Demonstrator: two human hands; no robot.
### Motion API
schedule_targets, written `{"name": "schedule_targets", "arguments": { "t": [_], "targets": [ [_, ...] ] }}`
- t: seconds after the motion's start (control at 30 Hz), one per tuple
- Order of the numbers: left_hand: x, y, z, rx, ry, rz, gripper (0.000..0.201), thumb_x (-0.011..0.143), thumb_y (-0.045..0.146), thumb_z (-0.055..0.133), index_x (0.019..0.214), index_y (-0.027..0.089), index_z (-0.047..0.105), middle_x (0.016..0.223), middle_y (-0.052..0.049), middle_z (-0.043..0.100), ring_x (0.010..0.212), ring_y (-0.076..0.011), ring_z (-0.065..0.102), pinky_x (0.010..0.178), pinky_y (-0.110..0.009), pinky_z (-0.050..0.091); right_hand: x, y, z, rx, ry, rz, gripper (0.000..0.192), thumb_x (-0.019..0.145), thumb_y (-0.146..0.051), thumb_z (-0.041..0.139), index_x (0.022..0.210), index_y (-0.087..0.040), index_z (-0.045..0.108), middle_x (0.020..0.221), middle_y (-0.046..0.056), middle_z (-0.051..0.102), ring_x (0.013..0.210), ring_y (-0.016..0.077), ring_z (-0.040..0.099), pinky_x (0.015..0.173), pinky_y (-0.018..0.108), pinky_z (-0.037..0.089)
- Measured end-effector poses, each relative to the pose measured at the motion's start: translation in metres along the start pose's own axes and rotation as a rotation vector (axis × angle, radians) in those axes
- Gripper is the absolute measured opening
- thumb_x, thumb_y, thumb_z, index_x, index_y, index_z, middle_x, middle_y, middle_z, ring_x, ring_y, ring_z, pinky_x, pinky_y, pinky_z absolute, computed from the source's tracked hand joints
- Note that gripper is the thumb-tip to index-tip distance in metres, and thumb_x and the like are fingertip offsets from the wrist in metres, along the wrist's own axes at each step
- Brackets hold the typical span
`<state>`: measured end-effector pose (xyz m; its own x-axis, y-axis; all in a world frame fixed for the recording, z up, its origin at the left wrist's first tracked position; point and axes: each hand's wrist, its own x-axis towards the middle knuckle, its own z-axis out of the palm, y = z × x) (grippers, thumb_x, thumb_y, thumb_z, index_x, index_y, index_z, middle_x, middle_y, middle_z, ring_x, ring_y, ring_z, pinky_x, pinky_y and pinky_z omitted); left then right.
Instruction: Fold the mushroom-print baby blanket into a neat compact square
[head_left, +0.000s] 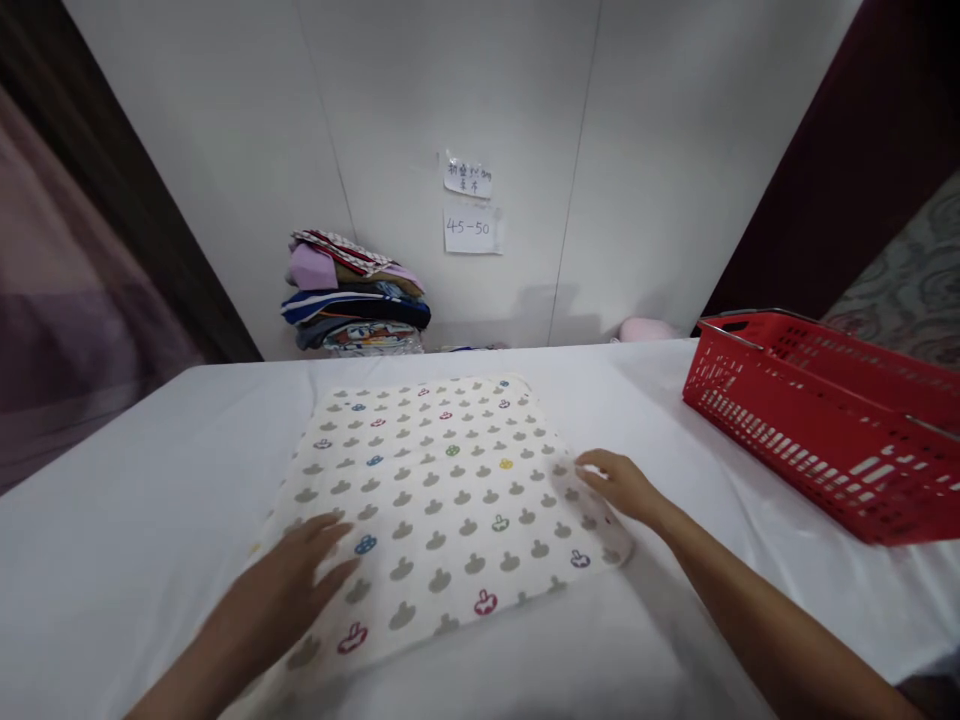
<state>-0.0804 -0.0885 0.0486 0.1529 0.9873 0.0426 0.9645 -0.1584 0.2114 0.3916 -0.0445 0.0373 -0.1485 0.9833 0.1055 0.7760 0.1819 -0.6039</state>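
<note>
Mushroom-print cloth [465, 490] lies spread nearly flat on the white table [750, 600], directly before the person; clock directions run from its middle, with 12 pointing away. Its side edges run roughly from 6 to 12, its near edge slants up toward 4, and the printed stems point to 12, caps to 6. It looks close to square, so I cannot tell a long axis.

At 8 o'clock the left hand [300, 570] is over the cloth, thumb spread from loosely parted fingers, gripping nothing. At 3 the right hand [615, 482] has fingers half curled, tips at the cloth's edge; whether they touch or pinch it, I cannot tell.

The left forearm hides part of the left edge. A red basket [795, 440] stands at 3, well apart; folded fabrics [356, 300] are stacked at 11, and paper notes [471, 230] hang on the wall [660, 150] at 12.
</note>
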Motion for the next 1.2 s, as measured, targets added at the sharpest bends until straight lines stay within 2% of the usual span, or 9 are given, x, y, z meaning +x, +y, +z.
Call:
{"name": "schedule_targets", "arguments": {
  "t": [0.07, 0.17, 0.3, 0.43, 0.63, 0.77, 0.97, 1.13, 1.2],
  "targets": [
    [0.043, 0.044, 0.005, -0.057, -0.039, 0.175, 0.044, 0.081, 0.052, 0.047, 0.116, 0.029, 0.061, 0.130, -0.004, 0.056, 0.117, -0.0256, 0.053, 0.095, -0.041, 0.045, 0.047, -0.003, 0.008, 0.068, 0.014, 0.037, 0.027, 0.086, -0.033, 0.046, 0.096, -0.024, 0.069, 0.103, 0.003, 0.069, 0.096, 0.0193, 0.062, 0.083, 0.029, 0.047],
    [0.100, 0.097, 0.027, -0.065, 0.011, 0.361, 0.041, 0.084, 0.046, 0.048, 0.117, 0.024, 0.060, 0.133, -0.007, 0.052, 0.122, -0.0261, 0.048, 0.101, -0.044, 0.040, 0.114, -0.005, 0.022, -0.091, 0.022, 0.181, 0.032, 0.091, -0.024, 0.038, 0.100, -0.022, 0.068, 0.103, 0.001, 0.069, 0.096, 0.0161, 0.062, 0.083, 0.024, 0.045],
    [0.140, 0.128, 0.069, -0.053, 0.101, 0.409, 0.038, 0.087, 0.039, 0.047, 0.118, 0.020, 0.057, 0.136, -0.010, 0.049, 0.126, -0.0260, 0.043, 0.106, -0.049, 0.030, 0.177, 0.003, 0.035, -0.221, 0.007, 0.299, 0.027, 0.086, -0.015, 0.044, 0.097, -0.016, 0.069, 0.106, 0.009, 0.068, 0.100, 0.0205, 0.060, 0.082, 0.026, 0.043],
    [0.143, 0.129, 0.096, -0.094, 0.136, 0.374, 0.038, 0.090, 0.037, 0.041, 0.121, 0.020, 0.054, 0.137, -0.009, 0.048, 0.128, -0.0248, 0.040, 0.107, -0.049, 0.029, 0.212, 0.010, 0.041, -0.298, -0.040, 0.382, 0.022, 0.083, -0.024, 0.052, 0.094, -0.012, 0.068, 0.102, 0.015, 0.067, 0.094, 0.0233, 0.062, 0.074, 0.027, 0.044],
    [0.143, 0.125, 0.099, -0.124, 0.161, 0.380, 0.034, 0.089, 0.034, 0.044, 0.116, 0.019, 0.057, 0.133, -0.009, 0.052, 0.125, -0.0242, 0.042, 0.106, -0.048, 0.030, 0.236, 0.007, 0.053, -0.344, -0.083, 0.366, 0.031, 0.081, -0.038, 0.059, 0.099, -0.014, 0.065, 0.105, 0.014, 0.066, 0.096, 0.0238, 0.061, 0.073, 0.027, 0.044],
    [0.145, 0.125, 0.099, -0.156, 0.190, 0.400, 0.032, 0.088, 0.033, 0.046, 0.114, 0.021, 0.058, 0.130, -0.009, 0.054, 0.123, -0.0247, 0.044, 0.104, -0.048, 0.032, 0.241, 0.005, 0.060, -0.347, -0.079, 0.354, 0.031, 0.078, -0.035, 0.063, 0.101, -0.015, 0.063, 0.107, 0.013, 0.065, 0.097, 0.0233, 0.060, 0.072, 0.026, 0.043],
    [0.145, 0.124, 0.098, -0.188, 0.191, 0.396, 0.031, 0.087, 0.033, 0.047, 0.113, 0.021, 0.058, 0.129, -0.009, 0.054, 0.121, -0.0250, 0.045, 0.103, -0.048, 0.033, 0.241, 0.003, 0.060, -0.329, -0.067, 0.341, 0.019, 0.074, -0.025, 0.063, 0.090, -0.014, 0.065, 0.098, 0.011, 0.067, 0.090, 0.0230, 0.061, 0.067, 0.024, 0.041],
    [0.145, 0.123, 0.098, -0.213, 0.201, 0.400, 0.030, 0.086, 0.033, 0.048, 0.112, 0.022, 0.059, 0.128, -0.008, 0.055, 0.121, -0.0249, 0.045, 0.103, -0.048, 0.033, 0.234, -0.008, 0.066, -0.314, 0.024, 0.286, 0.031, 0.080, -0.023, 0.054, 0.111, -0.020, 0.055, 0.110, 0.006, 0.063, 0.096, 0.0197, 0.058, 0.069, 0.024, 0.040],
    [0.145, 0.122, 0.099, -0.216, 0.203, 0.403, 0.030, 0.086, 0.033, 0.048, 0.111, 0.022, 0.059, 0.128, -0.007, 0.055, 0.121, -0.0247, 0.045, 0.103, -0.047, 0.033, 0.234, -0.011, 0.068, -0.313, 0.043, 0.266, 0.030, 0.082, -0.027, 0.053, 0.111, -0.021, 0.054, 0.110, 0.005, 0.063, 0.096, 0.0198, 0.058, 0.069, 0.024, 0.040]
  ]
}}
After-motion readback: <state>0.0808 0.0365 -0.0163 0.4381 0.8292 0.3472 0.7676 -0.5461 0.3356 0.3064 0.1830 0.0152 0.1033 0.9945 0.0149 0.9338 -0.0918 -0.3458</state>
